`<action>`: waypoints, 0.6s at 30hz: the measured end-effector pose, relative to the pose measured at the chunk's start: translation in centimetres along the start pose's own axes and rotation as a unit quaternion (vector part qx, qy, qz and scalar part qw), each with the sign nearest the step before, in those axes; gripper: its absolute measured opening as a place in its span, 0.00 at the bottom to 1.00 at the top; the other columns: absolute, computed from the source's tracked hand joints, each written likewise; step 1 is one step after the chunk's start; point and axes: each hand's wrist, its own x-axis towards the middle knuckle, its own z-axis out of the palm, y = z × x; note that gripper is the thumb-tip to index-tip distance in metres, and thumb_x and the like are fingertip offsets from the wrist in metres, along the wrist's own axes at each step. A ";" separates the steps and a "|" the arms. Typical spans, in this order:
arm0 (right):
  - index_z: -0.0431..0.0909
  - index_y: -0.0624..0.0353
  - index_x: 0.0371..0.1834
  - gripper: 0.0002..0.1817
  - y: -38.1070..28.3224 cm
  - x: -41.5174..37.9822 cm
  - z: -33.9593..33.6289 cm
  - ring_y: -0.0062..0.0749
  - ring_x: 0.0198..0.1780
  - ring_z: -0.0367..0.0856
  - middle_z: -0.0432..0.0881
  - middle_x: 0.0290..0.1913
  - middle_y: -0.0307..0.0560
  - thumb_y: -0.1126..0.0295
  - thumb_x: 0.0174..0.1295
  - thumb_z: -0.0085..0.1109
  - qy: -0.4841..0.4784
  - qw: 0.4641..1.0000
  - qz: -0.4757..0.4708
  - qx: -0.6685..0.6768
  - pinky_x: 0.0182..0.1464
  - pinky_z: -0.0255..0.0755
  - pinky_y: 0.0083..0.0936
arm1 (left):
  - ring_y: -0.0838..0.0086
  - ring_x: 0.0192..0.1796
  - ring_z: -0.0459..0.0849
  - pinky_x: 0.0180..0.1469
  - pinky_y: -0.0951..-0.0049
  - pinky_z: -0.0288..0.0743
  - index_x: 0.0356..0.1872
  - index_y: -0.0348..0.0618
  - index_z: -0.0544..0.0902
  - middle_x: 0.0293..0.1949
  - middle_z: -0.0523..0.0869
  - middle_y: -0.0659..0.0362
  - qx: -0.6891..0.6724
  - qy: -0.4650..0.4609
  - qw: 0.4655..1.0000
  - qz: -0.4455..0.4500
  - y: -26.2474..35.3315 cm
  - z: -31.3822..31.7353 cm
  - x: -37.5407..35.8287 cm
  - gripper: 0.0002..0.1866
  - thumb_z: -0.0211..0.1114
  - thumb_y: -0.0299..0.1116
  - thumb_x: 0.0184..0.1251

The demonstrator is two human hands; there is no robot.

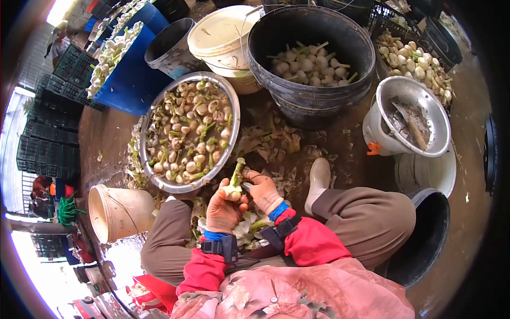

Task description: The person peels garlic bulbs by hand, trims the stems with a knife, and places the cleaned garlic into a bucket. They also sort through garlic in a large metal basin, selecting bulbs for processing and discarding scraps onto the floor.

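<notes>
At near centre, the grip of the left hand (220, 210) encloses 1 garlic bulb (232, 194), probably light and firm, best held by its round body; the right hand (264, 193) seems to hold a small blade (246, 186), partly hidden.

Near one tub (178, 189) are two hands (220, 212) (264, 194), one held bulb (232, 194) and one blade (246, 186). Right of the tub: one bowl (435, 116), one knife (417, 134).

Dark crates (50, 143) stand stacked at the left; a green tangle (67, 210) shows beyond a pale bucket (127, 210) on the floor (103, 135).
</notes>
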 end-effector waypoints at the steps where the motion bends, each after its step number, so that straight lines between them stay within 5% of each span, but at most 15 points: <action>1: 0.77 0.58 0.48 0.16 0.1 0.1 -0.2 0.23 0.42 0.76 0.81 0.43 0.41 0.70 0.55 0.58 -0.044 0.992 0.013 0.114 0.45 0.70 0.20 | 0.61 0.38 0.79 0.32 0.63 0.78 0.56 0.54 0.67 0.42 0.79 0.55 0.001 0.000 1.000 -0.001 0.0 -0.1 -0.1 0.26 0.64 0.37 0.56; 4: 0.73 0.63 0.53 0.20 -1.3 -0.3 0.0 0.22 0.46 0.75 0.79 0.47 0.39 0.73 0.56 0.59 -0.054 0.990 0.113 0.065 0.47 0.70 0.20 | 0.61 0.39 0.79 0.31 0.64 0.78 0.57 0.53 0.66 0.43 0.78 0.55 0.045 -0.005 0.999 0.011 0.2 0.1 0.1 0.27 0.64 0.37 0.55; 5: 0.71 0.63 0.55 0.22 -1.8 -0.8 0.3 0.21 0.45 0.75 0.80 0.44 0.40 0.71 0.55 0.62 -0.027 0.977 0.158 0.141 0.46 0.71 0.20 | 0.66 0.38 0.79 0.32 0.68 0.78 0.61 0.51 0.61 0.42 0.77 0.57 0.203 0.040 0.978 0.030 0.0 0.3 0.2 0.34 0.66 0.34 0.53; 6: 0.71 0.63 0.55 0.22 -1.0 -0.5 0.5 0.21 0.45 0.75 0.80 0.44 0.40 0.71 0.55 0.62 -0.023 0.977 0.159 0.141 0.46 0.71 0.20 | 0.71 0.37 0.79 0.33 0.71 0.77 0.65 0.49 0.56 0.40 0.76 0.58 0.355 0.084 0.930 0.048 -0.3 0.4 0.2 0.40 0.68 0.31 0.50; 8: 0.78 0.61 0.46 0.22 2.1 0.8 0.3 0.18 0.38 0.74 0.81 0.37 0.41 0.61 0.50 0.68 0.027 0.979 0.129 0.156 0.40 0.69 0.19 | 0.77 0.37 0.76 0.37 0.77 0.75 0.67 0.41 0.51 0.39 0.76 0.59 0.578 0.034 0.769 0.270 -1.8 -0.4 0.8 0.47 0.71 0.27 0.46; 9: 0.79 0.61 0.44 0.18 2.3 1.0 0.4 0.18 0.37 0.74 0.82 0.35 0.42 0.64 0.52 0.66 0.043 0.984 0.131 0.112 0.39 0.69 0.20 | 0.81 0.34 0.75 0.37 0.81 0.73 0.65 0.36 0.53 0.37 0.76 0.61 0.625 0.087 0.721 0.287 -1.6 -0.3 0.8 0.47 0.73 0.27 0.43; 12: 0.79 0.61 0.44 0.15 2.1 0.6 0.3 0.18 0.38 0.75 0.82 0.38 0.41 0.71 0.53 0.64 0.045 0.992 0.094 0.070 0.41 0.70 0.19 | 0.79 0.30 0.75 0.28 0.80 0.72 0.63 0.40 0.58 0.36 0.75 0.61 0.489 0.118 0.830 0.239 -1.4 0.6 0.7 0.35 0.64 0.35 0.55; 14: 0.80 0.61 0.44 0.13 0.7 -0.3 0.8 0.19 0.39 0.76 0.82 0.39 0.39 0.76 0.54 0.59 0.041 0.976 0.103 0.187 0.44 0.69 0.18 | 0.76 0.23 0.74 0.17 0.81 0.65 0.52 0.46 0.70 0.31 0.78 0.60 0.207 0.118 0.967 0.085 -0.8 1.0 1.2 0.25 0.55 0.52 0.60; 16: 0.77 0.61 0.47 0.15 0.6 -0.4 0.8 0.21 0.38 0.78 0.81 0.41 0.39 0.79 0.55 0.55 0.004 0.991 0.011 0.130 0.41 0.72 0.19 | 0.75 0.15 0.69 0.11 0.79 0.56 0.33 0.50 0.78 0.21 0.78 0.60 0.051 0.165 0.981 -0.089 0.6 0.4 1.4 0.25 0.48 0.62 0.59; 18: 0.78 0.61 0.46 0.15 1.2 0.0 0.7 0.21 0.37 0.78 0.81 0.39 0.39 0.82 0.54 0.52 -0.004 0.986 0.048 0.160 0.39 0.72 0.18 | 0.73 0.15 0.70 0.10 0.78 0.56 0.33 0.48 0.78 0.23 0.80 0.59 0.062 0.115 0.977 -0.169 1.5 -0.8 1.8 0.27 0.49 0.63 0.58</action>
